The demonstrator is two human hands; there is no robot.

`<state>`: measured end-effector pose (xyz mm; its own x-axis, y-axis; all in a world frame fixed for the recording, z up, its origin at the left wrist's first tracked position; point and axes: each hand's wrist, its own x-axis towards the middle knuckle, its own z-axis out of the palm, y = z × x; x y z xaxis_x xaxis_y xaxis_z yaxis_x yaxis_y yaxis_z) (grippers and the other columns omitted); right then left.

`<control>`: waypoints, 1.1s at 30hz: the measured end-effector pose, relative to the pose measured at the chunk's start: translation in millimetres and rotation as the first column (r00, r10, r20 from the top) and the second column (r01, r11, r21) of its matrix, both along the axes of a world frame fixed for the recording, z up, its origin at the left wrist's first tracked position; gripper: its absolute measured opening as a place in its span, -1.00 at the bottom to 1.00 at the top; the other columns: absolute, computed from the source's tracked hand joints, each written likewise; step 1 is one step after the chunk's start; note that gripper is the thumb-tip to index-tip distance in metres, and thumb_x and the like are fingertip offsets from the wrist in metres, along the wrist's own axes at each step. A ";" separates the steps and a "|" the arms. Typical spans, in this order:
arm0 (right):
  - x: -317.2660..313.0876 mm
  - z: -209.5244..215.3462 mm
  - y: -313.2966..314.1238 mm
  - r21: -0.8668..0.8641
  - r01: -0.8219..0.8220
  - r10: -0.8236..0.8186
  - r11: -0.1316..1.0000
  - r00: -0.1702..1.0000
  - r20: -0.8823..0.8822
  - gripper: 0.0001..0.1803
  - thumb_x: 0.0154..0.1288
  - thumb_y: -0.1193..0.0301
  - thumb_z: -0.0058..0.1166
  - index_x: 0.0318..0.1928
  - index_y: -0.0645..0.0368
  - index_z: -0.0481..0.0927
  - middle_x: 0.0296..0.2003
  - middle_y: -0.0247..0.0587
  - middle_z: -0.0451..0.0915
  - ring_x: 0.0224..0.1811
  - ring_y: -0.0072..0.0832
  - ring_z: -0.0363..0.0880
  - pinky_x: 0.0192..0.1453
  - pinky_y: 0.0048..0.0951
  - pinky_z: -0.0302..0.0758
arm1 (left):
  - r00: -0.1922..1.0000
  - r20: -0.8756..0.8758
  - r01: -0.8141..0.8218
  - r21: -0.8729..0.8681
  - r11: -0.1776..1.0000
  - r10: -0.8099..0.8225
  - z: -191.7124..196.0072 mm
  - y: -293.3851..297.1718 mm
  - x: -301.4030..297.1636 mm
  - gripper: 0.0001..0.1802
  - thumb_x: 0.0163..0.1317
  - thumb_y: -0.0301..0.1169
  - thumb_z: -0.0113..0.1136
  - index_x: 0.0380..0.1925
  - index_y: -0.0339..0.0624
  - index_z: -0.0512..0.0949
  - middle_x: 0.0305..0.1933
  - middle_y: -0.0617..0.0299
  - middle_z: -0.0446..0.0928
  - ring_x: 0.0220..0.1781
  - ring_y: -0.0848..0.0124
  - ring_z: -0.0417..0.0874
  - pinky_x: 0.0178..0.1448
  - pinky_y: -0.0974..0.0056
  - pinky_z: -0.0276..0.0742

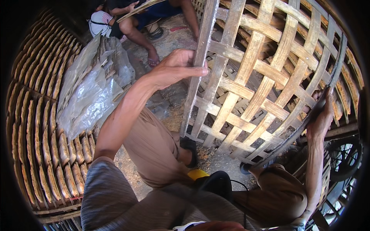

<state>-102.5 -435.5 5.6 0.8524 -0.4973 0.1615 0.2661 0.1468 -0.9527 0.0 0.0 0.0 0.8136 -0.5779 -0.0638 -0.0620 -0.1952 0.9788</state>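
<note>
The bamboo lattice [250, 88] is standing nearly upright in front of the person, filling the scene from twelve round to four o'clock, its wide woven strips crossing in open squares with a dark rim running down its right edge. The left hand [175, 67] is clasping the lattice's left upright strip at about eleven o'clock, thumb laid along the front and fingers wrapped behind it. The right hand [322, 115] is gripping the dark rim at three o'clock, fingers curled round it. Through the gaps, more stacked lattices [347, 73] are showing behind.

Below, at six o'clock, the person's knees in brown shorts [154, 150] are bending over a dusty floor [216, 161], one sandalled foot [189, 148] planted near the lattice's foot.

At nine o'clock a rack of trays [38, 127] is holding rows of flat, pale brown pieces laid edge to edge, running down to seven o'clock. Crumpled clear plastic sheeting [92, 96] is lying over its upper part at ten o'clock.

At twelve o'clock another person [135, 23] is sitting on the ground. At four o'clock a dark wheel [345, 158] is showing.
</note>
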 end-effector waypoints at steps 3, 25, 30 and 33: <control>-4.2 7.0 4.1 -0.079 -0.006 0.003 0.997 0.999 -0.038 -0.56 0.71 -0.01 -0.04 0.16 0.08 0.59 -0.23 -0.40 0.57 -0.34 -0.66 0.65 -0.35 -0.53 0.74 | 0.998 -0.056 0.031 -0.137 0.990 -0.038 -8.1 1.3 2.8 -0.74 0.38 -0.51 0.45 0.03 -0.26 0.67 0.00 0.22 0.71 0.05 0.45 0.73 0.27 0.20 0.67; -3.3 3.8 -8.8 -0.121 0.046 -0.054 0.992 0.996 -0.069 -0.57 0.70 0.00 -0.02 0.17 0.07 0.61 -0.19 -0.39 0.56 -0.31 -0.70 0.62 -0.37 -0.62 0.68 | 0.994 0.045 0.098 -0.039 0.994 -0.097 -8.0 -5.9 3.1 -0.56 0.38 -0.36 0.48 0.17 -0.21 0.57 0.16 0.13 0.64 0.21 0.36 0.69 0.27 0.19 0.69; -3.1 -0.7 -15.2 -0.096 -0.027 0.020 0.995 0.998 -0.065 -0.57 0.72 0.02 -0.05 0.20 0.08 0.60 -0.17 -0.39 0.57 -0.29 -0.69 0.64 -0.33 -0.61 0.69 | 0.989 -0.126 0.089 0.047 0.995 -0.083 5.3 -4.1 -2.8 -0.63 0.50 -0.22 0.36 0.14 -0.19 0.58 0.17 0.15 0.62 0.21 0.37 0.68 0.29 0.17 0.66; -4.1 -3.1 -19.8 -0.072 -0.064 0.057 0.995 0.993 -0.100 -0.57 0.73 0.02 -0.06 0.21 0.08 0.60 -0.16 -0.39 0.58 -0.29 -0.69 0.65 -0.33 -0.61 0.69 | 0.993 -0.114 0.029 0.053 0.998 -0.023 5.8 -7.9 -6.9 -0.60 0.56 -0.13 0.28 0.14 -0.21 0.59 0.18 0.16 0.61 0.20 0.39 0.67 0.24 0.16 0.69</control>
<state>-106.6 -455.3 2.6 0.8941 -0.4340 0.1107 0.1641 0.0873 -0.9826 -6.9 -7.9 5.8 0.7843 -0.5916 -0.1866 0.0427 -0.2485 0.9677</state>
